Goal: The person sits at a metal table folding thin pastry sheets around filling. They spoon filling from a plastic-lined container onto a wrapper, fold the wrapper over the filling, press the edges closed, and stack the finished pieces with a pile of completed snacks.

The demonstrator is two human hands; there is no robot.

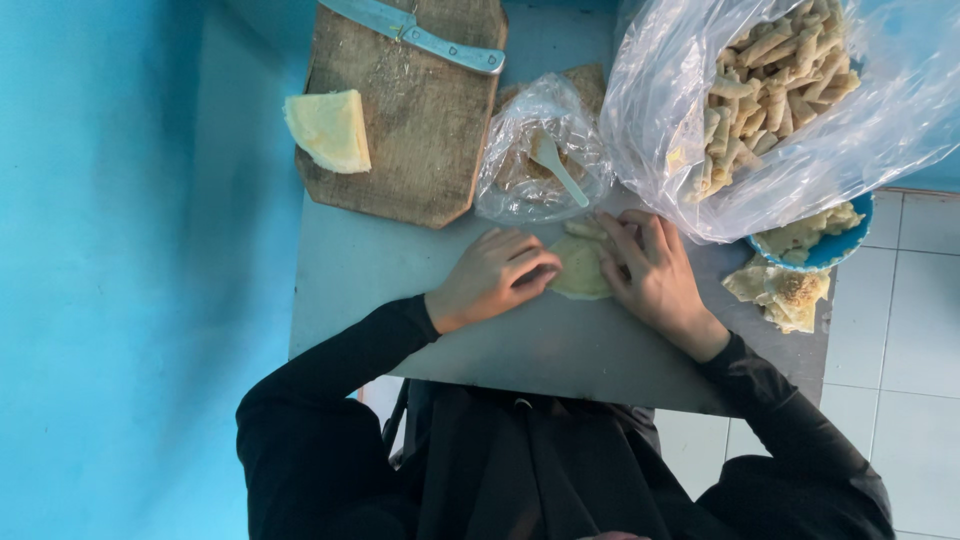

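- Dough sheet (pixel 580 268), pale and thin, lay flat near the middle of the grey worktop (pixel 400 270), a little toward its far edge, with both of my hands on it.
- Left hand (pixel 493 275) sat on the sheet's left edge, fingers curled inward and pressing the margin down; it pinched only that edge and held nothing else.
- Right hand (pixel 650 270) rested on the sheet's right side, fingers spread narrow and flat, tips reaching toward the far edge, where a small rolled lip (pixel 585 230) showed.
- To do this well, I judged that both hands needed even, light pressure, so the thin sheet would neither tear nor wrinkle.
- Filling, if any lay inside, was hidden under the fingers; I could not tell.
- Small clear bag with a white spoon (pixel 556 165) sat just beyond the sheet, touching the wooden board (pixel 420 120) that carried a wedge of cheese (pixel 328 130) and a knife (pixel 420 32).
- Large bag of finished rolls (pixel 775 85) crowded the far right corner, above a blue bowl (pixel 838 248) and loose sheets (pixel 785 292) at the right edge; I judged that the right elbow should stay tucked.
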